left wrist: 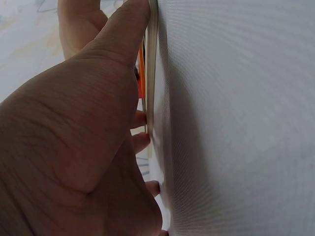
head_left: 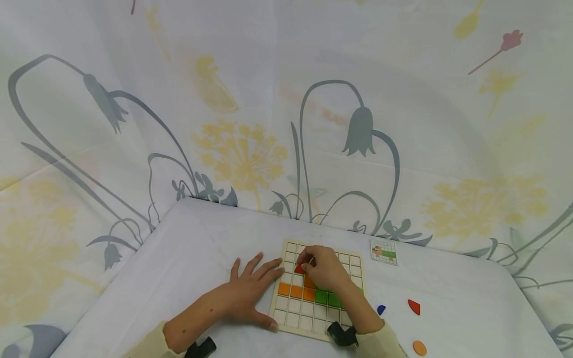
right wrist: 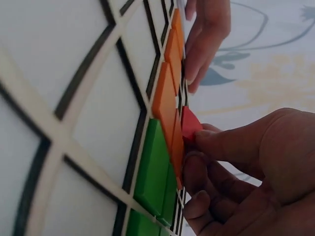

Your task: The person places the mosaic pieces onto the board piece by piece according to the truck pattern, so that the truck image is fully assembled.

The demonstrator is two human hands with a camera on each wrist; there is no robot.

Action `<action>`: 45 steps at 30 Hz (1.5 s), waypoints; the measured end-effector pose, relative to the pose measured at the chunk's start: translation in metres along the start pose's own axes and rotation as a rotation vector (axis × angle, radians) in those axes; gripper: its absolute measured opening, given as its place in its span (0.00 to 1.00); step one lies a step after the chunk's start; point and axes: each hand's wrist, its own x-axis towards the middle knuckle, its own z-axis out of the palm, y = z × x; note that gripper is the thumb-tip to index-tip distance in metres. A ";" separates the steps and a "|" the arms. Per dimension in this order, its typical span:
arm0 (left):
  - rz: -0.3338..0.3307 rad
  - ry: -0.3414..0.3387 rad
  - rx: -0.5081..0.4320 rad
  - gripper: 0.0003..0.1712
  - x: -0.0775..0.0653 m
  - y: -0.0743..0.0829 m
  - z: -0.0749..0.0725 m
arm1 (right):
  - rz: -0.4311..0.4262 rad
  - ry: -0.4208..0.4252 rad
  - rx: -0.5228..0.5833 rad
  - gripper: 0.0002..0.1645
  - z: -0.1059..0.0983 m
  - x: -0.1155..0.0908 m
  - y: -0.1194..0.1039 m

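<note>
A wooden grid board [head_left: 301, 326] lies on the white-covered table, with orange squares [head_left: 296, 292] and green squares [head_left: 328, 298] set in a row of its cells. My right hand [head_left: 327, 268] pinches a red quarter-round piece [right wrist: 190, 124] between thumb and forefinger, at the board just above an orange square. In the head view that hand hides part of the board behind it. Spread wide, my left hand [head_left: 250, 293] rests at the board's left edge, its fingertips and thumb touching the frame; the left wrist view shows the thumb against the wooden edge [left wrist: 152, 59].
Right of the board lie a blue half-round piece [head_left: 381, 310], a red quarter-round piece [head_left: 414, 307] and an orange disc [head_left: 419, 347]. A small pattern card [head_left: 383, 251] sits beyond the board's upper right corner. Behind the table hangs a flower-printed curtain [head_left: 250, 149].
</note>
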 end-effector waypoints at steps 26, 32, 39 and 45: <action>-0.008 -0.010 0.004 0.69 0.003 0.002 0.002 | -0.026 0.084 0.006 0.12 -0.041 -0.051 0.023; -0.012 -0.009 -0.001 0.70 0.002 0.003 0.000 | 0.041 0.136 -0.030 0.13 -0.072 -0.086 0.041; -0.014 -0.011 0.003 0.70 0.002 0.001 0.001 | 0.170 0.225 -0.211 0.11 -0.105 -0.120 0.077; -0.017 -0.014 0.011 0.70 0.001 0.000 0.002 | 0.327 0.189 -0.239 0.11 -0.126 -0.141 0.102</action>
